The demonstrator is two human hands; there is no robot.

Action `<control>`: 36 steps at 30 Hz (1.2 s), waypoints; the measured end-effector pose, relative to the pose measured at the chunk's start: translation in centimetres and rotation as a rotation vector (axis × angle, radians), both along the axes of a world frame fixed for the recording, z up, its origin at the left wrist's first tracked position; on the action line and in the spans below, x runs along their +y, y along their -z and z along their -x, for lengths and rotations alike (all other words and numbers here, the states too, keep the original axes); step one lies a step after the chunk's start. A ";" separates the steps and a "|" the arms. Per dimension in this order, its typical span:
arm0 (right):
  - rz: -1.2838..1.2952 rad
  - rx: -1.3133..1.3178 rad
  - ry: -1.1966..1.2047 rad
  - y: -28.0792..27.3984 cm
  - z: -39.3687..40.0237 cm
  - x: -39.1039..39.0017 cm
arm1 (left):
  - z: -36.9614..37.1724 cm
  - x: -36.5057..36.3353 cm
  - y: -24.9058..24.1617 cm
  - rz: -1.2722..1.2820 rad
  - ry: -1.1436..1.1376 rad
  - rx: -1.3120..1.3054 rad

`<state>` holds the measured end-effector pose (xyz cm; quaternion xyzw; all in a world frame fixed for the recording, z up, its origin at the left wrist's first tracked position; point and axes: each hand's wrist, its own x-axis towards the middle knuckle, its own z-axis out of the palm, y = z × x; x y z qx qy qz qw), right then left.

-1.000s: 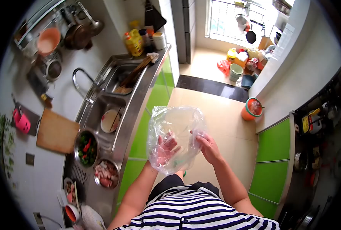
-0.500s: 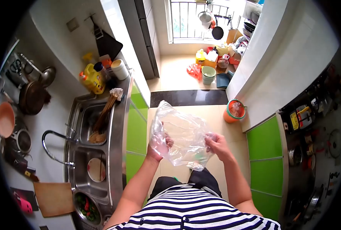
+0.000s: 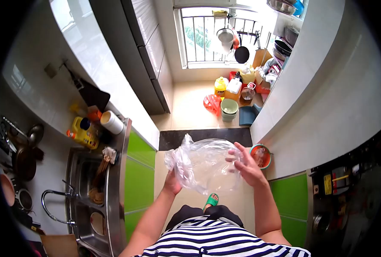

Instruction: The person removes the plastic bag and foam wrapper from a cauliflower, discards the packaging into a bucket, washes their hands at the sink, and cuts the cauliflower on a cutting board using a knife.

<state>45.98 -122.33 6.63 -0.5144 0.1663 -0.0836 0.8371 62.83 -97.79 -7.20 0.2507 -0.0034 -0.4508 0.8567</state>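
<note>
The person stands in a narrow kitchen and holds a clear plastic bag (image 3: pixel 205 167) up in front of the striped shirt (image 3: pixel 216 240), over the floor (image 3: pixel 190 107) and well to the right of the sink (image 3: pixel 87 201). The left hand (image 3: pixel 172 183) is closed on the bag's left edge, where the film bunches into a crumpled ridge above the fist. The right hand (image 3: pixel 247 168) is at the bag's right side with the fingers spread and half open; the thumb and forefinger seem to pinch the film, though the exact hold is hard to make out through the plastic. The bag looks empty and puffed out, its mouth not clearly seen. Judging from this, the work is at an early stage: the bag is in hand and being spread, but nothing is in it and it hangs away from any food or vessel. Left of the bag, the worktop (image 3: pixel 113 188) carries a yellow bottle (image 3: pixel 83 132) and a white cup (image 3: pixel 111 122) beyond the sink. Just right of the bag an orange bin (image 3: pixel 261 156) stands on the floor; beyond it, by the window, are tubs and bottles.
</note>
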 end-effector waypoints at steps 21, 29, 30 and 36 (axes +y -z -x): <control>1.064 -0.078 0.315 -2.0 -29.5 -13.4 | -22.6 -20.0 -4.0 -0.030 0.205 -0.043; 1.042 -0.157 0.232 -2.7 -38.2 -19.4 | -37.6 -25.2 -8.4 -0.570 0.238 -1.229; 1.018 -0.187 0.209 -2.6 -39.4 -19.8 | -38.2 -26.9 -9.6 -0.583 0.301 -1.336; 0.716 -0.367 0.291 -1.1 -47.7 -23.0 | -40.2 -35.5 -8.1 -0.380 0.706 -1.011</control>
